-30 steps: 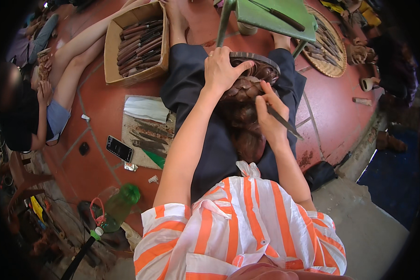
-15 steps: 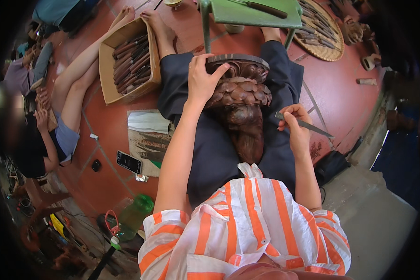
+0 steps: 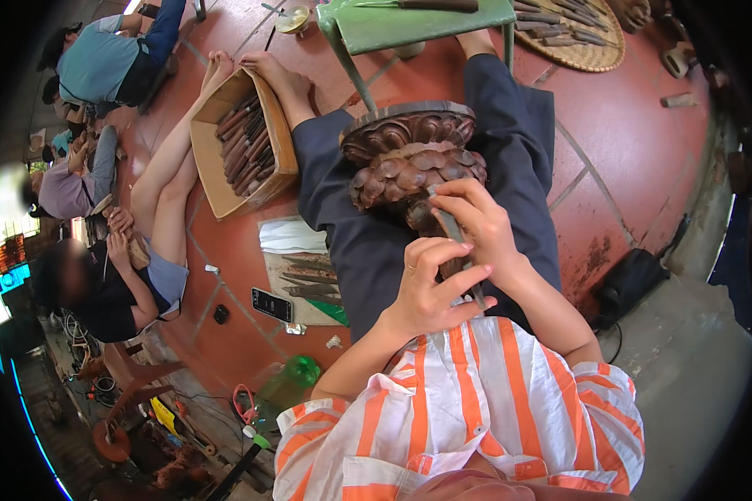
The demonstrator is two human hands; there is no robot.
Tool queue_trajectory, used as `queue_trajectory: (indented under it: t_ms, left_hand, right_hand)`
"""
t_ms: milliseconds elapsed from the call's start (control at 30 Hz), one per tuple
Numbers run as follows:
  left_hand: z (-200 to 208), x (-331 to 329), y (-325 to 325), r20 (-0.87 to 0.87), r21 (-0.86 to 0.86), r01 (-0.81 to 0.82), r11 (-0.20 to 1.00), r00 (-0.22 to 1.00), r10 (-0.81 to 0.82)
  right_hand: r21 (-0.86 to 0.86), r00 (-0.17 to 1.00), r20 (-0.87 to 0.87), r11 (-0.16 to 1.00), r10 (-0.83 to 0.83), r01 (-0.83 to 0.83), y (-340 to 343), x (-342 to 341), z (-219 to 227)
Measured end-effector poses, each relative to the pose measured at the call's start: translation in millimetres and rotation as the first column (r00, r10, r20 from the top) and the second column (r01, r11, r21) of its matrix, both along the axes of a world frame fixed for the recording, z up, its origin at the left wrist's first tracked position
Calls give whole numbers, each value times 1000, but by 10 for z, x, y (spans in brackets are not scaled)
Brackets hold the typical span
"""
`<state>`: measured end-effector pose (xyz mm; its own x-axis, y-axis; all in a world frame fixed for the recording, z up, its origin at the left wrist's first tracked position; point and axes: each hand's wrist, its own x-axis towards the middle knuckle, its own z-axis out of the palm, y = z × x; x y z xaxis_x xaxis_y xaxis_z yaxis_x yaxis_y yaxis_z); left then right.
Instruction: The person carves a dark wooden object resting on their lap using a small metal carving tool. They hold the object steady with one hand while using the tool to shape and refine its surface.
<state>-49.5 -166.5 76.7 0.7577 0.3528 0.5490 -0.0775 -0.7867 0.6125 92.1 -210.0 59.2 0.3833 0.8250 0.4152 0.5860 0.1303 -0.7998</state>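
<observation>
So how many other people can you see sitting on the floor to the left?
3: a person in a blue-grey shirt at top left, a person in a mauve shirt below, and a person in a dark top nearest. More may be hidden beyond the picture's rim.

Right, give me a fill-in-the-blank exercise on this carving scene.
1. The carved wooden piece rests on the person's ____.
2. The right hand grips a ____ set against the carving.
3. The cardboard box on the floor to the person's ____ holds more tools.
4. The left hand wears a ____ on one finger.

Missing words: lap; chisel; left; ring
</observation>
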Motion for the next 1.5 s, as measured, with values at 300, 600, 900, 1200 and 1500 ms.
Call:
queue_trajectory:
  t_ms: [300,600,900,1200,1500]
  left_hand:
    - [-90,171,208,186,-46,101,994,978,-91]
    - [-133,263,357,215,-4,124,992,969,-120]
    - [-75,294,326,249,-59,115,992,964,-97]
    - [-83,269,299,212,-36,100,994,973,-90]
    - [-70,308,336,214,-45,125,991,970,-112]
  right_hand:
    - [-63,976,-218,998,-21,7,81,-95,-93]
    - [-109,981,26,975,-193,194,201,-115,-27]
    - [-103,989,3,984,-147,147,179,-106,5]
    - [-99,994,10,989,-111,112,161,-136,14]
    - [-81,993,8,990,-114,114,183,-115,-18]
